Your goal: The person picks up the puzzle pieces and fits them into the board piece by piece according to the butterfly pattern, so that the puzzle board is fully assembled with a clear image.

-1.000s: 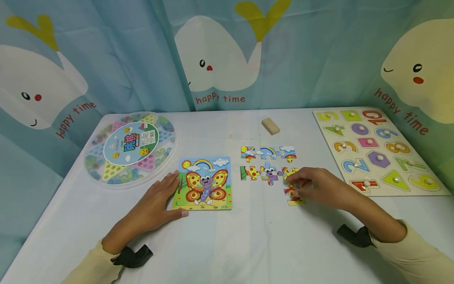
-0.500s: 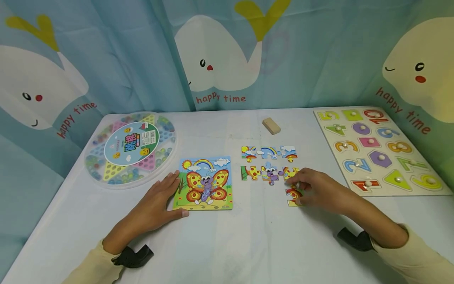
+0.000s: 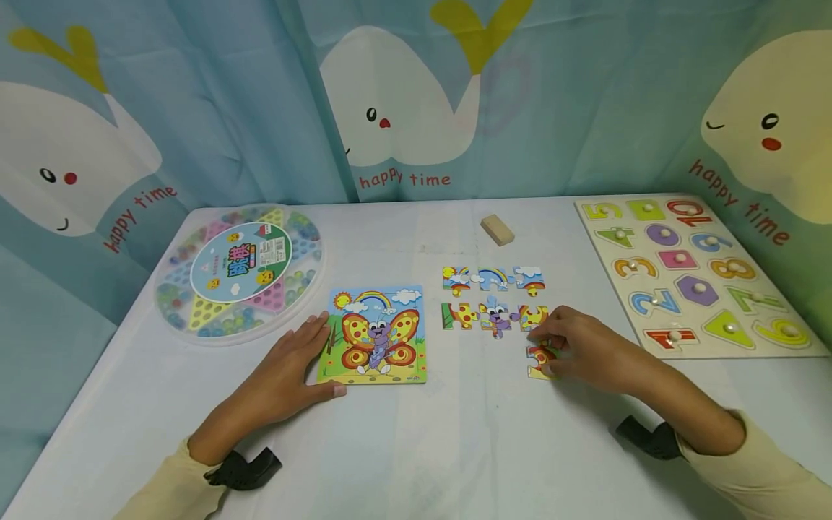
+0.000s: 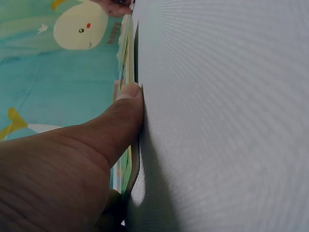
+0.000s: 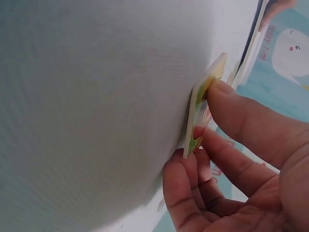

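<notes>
A square butterfly puzzle board lies left of the middle in the head view. My left hand rests at its near left corner, fingers spread loosely, with the thumb along the front edge. My right hand pinches a puzzle piece between thumb and fingers; the right wrist view shows this piece tilted edge-on, close to the cloth. Just beyond it lie two rows of loose pieces: a top row with a rainbow piece in the middle, and a lower row with a purple butterfly-face piece.
A round marble-game box stands at the left. On the right lies a number-and-shape peg board, near my right forearm. A small wooden block sits at the back. A whale-print curtain hangs behind the table.
The piece in my right hand has shifted slightly right and turned from slanted to nearly square with the rows. My left hand and the butterfly board have stayed in place.
</notes>
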### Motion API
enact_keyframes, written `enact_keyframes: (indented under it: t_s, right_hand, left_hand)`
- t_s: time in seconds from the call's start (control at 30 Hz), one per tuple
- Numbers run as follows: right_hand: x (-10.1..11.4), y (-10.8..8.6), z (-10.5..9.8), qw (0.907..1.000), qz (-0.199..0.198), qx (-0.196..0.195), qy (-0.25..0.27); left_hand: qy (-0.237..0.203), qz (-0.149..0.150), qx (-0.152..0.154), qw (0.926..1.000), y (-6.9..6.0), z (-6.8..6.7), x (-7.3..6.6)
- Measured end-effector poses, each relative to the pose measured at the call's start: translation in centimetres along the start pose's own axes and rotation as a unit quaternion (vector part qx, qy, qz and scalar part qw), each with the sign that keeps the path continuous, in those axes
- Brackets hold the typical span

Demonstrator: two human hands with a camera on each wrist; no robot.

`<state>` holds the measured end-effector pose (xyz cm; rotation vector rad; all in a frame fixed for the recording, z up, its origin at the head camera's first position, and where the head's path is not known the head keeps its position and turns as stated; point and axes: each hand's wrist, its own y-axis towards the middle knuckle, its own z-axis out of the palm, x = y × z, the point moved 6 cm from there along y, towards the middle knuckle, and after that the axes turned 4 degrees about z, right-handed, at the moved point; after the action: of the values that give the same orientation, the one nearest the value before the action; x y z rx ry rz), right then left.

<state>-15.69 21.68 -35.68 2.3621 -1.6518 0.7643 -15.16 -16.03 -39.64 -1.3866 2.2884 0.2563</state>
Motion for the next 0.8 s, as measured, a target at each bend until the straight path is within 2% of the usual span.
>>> enact_keyframes:
  t_s: [0.23,0.4,0.8]
  right_hand:
    - [-0.11,0.0,-0.09,0.9999,0.008,-0.005,0.009]
    - [0.03,0.05,-0.25,0.9994,-0.013,-0.013,0.029]
    - [0.01,-0.04,-0.54,0.9985,-0.018,0.003,0.052]
  left_hand:
    - [0.0,-0.003,-0.002,1.0,-0.03,-0.03,-0.01]
    - [-0.001,-0.005,-0.002,1.0,-0.03,-0.03,0.02]
    - [0.001,-0.004,-0.001,1.0,0.03,-0.03,0.0]
